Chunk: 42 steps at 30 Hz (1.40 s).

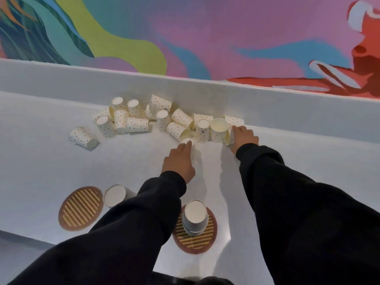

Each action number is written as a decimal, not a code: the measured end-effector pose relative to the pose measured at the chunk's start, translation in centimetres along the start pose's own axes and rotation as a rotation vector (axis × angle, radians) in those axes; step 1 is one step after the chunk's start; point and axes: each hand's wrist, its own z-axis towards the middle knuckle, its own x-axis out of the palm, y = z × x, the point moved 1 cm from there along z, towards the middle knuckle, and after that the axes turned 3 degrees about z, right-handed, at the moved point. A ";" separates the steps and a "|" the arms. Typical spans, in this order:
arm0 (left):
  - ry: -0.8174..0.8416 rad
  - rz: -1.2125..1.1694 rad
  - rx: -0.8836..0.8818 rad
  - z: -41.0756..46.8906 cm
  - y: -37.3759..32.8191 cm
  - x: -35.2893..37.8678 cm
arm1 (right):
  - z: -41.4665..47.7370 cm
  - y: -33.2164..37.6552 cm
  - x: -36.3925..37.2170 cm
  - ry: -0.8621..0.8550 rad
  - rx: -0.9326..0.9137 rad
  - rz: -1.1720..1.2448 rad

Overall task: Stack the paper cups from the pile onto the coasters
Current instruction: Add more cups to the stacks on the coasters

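Arms stretched forward, left grip [178,161] nearer, right grip [245,136] curled

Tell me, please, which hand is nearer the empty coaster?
Left. The left hand is beyond and right of the empty coaster; the right hand lies farther right and back.

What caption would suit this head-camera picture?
Left hand and right hand reach the cup pile; one coaster bears a stack.

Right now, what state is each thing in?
Pile: loose, most cups tipped.
Left coaster: bare.
Right coaster: holds stack.
Stack: nested, standing.
Stray cup: on table beside left coaster.
Left hand: touches near cup.
Right hand: grips end cup.
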 end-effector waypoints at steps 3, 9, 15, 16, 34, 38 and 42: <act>-0.051 0.083 -0.002 0.3 0.5 -0.2 | -0.6 -0.3 0.3 -0.027 0.048 -0.136; -0.066 -0.064 -0.071 0.3 1.3 0.4 | -4.6 -1.6 0.6 0.099 0.008 0.157; -0.101 -0.260 -0.106 -1.4 1.2 0.8 | -10.0 -3.3 0.8 0.070 0.113 0.743; -0.154 -0.339 -0.140 -2.0 1.0 -0.1 | -10.9 -3.7 0.5 0.034 0.141 0.844; -0.231 -0.625 0.267 -17.4 0.1 -3.8 | -24.9 1.8 -11.8 -0.251 -0.374 1.261; -0.115 -0.569 0.255 -17.1 0.8 -0.2 | -26.4 2.8 -12.5 -0.279 -0.490 1.194; -0.058 -0.631 0.180 -17.1 1.5 2.3 | -27.7 4.1 -11.1 -0.245 -0.503 1.122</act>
